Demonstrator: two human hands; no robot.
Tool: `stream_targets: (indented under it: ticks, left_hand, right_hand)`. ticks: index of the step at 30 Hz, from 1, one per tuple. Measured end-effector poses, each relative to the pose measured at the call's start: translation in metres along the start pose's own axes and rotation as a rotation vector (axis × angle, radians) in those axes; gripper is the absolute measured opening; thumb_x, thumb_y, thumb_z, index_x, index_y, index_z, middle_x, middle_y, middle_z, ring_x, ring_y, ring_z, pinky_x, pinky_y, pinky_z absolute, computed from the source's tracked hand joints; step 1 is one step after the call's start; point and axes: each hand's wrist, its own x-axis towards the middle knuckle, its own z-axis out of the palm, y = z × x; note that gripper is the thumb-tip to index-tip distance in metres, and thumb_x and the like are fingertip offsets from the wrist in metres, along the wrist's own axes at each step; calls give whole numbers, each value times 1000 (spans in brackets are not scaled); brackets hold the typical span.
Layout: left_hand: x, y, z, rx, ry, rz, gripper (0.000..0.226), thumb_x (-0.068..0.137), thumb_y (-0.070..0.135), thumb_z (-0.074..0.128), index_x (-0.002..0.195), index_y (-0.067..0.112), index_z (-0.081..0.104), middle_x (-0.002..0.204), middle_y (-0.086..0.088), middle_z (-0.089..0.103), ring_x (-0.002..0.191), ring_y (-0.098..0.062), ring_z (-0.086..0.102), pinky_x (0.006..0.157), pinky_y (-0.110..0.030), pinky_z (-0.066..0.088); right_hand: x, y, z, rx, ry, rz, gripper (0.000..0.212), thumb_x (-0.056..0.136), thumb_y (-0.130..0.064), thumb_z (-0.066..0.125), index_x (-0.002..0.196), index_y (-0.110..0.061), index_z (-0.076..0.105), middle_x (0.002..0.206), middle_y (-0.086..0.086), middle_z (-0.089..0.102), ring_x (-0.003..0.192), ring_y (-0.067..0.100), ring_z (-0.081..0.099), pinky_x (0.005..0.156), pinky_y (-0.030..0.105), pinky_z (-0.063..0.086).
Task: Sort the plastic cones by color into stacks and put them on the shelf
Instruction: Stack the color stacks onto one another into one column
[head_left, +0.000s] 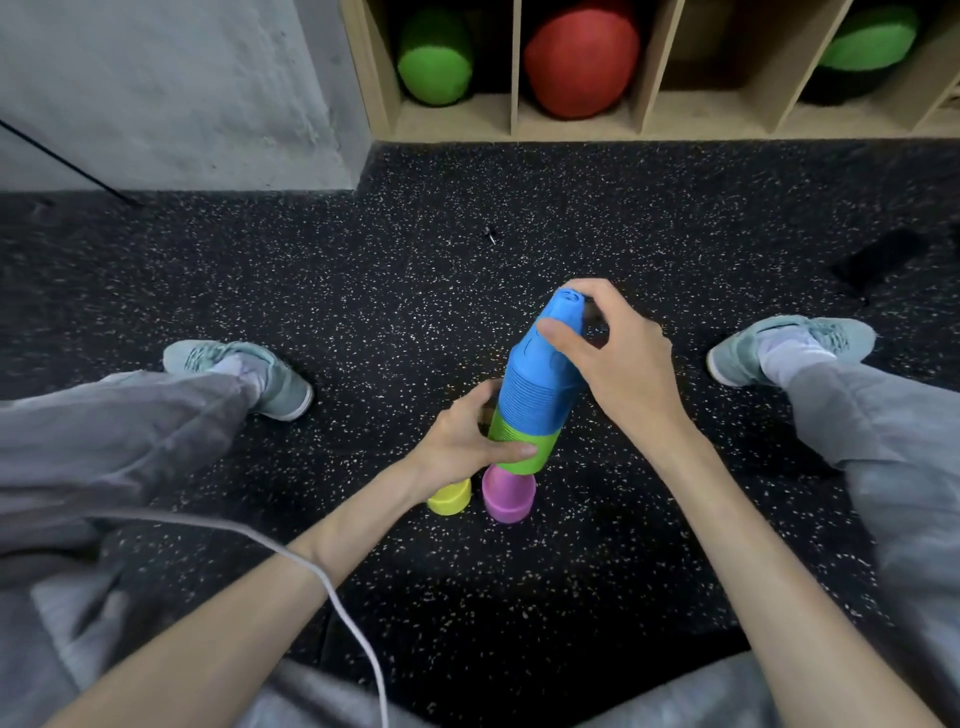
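Note:
A tall nested stack of cones tilts above the dark floor: several blue cones (540, 379) on top of several green cones (524, 449). My left hand (460, 447) grips the green part near its base. My right hand (618, 364) pinches the tip of the top blue cone. Below the stack, a pink cone stack (508, 493) and a yellow cone stack (450, 498) stand on the floor side by side.
A wooden shelf (514, 67) with open cubbies lines the far wall, holding green (434, 65) and red (582, 60) balls; one cubby (727, 62) between them holds nothing. My legs and shoes (249, 374) spread to either side. A white cable (332, 597) crosses my left arm.

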Motion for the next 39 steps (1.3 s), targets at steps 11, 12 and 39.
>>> stream_targets:
  ticks: [11, 12, 39]
  left_hand:
    - [-9, -39, 29, -27, 72, -101, 86, 70, 28, 91, 144, 33, 48, 127, 17, 68, 124, -6, 58, 107, -45, 50]
    - [-9, -40, 31, -26, 79, -107, 84, 73, 25, 91, 145, 32, 48, 127, 17, 68, 125, -6, 58, 109, -44, 49]
    - [13, -75, 80, -94, 70, -118, 81, 75, 27, 90, 141, 47, 48, 132, 16, 64, 124, -2, 58, 111, -34, 46]
  right_hand:
    - [-6, 17, 21, -97, -126, 20, 33, 90, -59, 61, 118, -43, 52, 104, -17, 68, 94, 10, 64, 92, 46, 50]
    - [-6, 20, 22, -111, -142, 21, 33, 91, -58, 61, 118, -42, 52, 104, -16, 68, 92, 11, 64, 90, 45, 51]
    - [11, 121, 11, 280, -165, 379, 59, 84, -22, 81, 127, -37, 44, 111, -12, 57, 96, 8, 57, 78, 19, 51]
